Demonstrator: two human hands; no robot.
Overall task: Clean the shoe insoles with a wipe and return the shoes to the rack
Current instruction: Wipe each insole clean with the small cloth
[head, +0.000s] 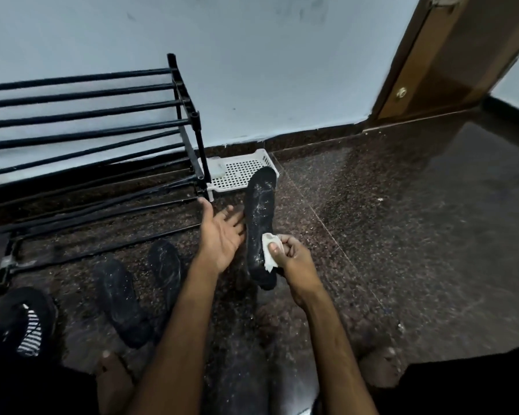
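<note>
1. Head view, far left: the black fabric shoe with striped lining (21, 322) lies on the dark speckled stone floor (402, 235), off the black metal tube rack (87, 115). Risk: white grit on the floor may transfer to the shoe, and then to the rack.
2. Two black flat insoles (120, 301) (165, 271) lie side by side on the floor, just beside the left forearm. Both carry white flecks. Risk: a forearm sweep may drag them, and cleaned and uncleaned pieces may be confused.
3. The left hand (221, 235) is open, palm up, fingertips at the left edge of the long black insole dusted with white residue (259, 211). Support from behind cannot be confirmed. Risk: with no curled grip, wiping pressure may tip the insole away.
4. The raised insole's toe end hangs over the white perforated plastic tray (270, 158). Risk: a dropped insole would land on the tray or in floor grit.
5. The right hand (291, 262) pinches the crumpled white wipe (268, 259) against the heel half, thumb on top. Risk: a small wipe probably loads quickly and smears the residue.
</note>
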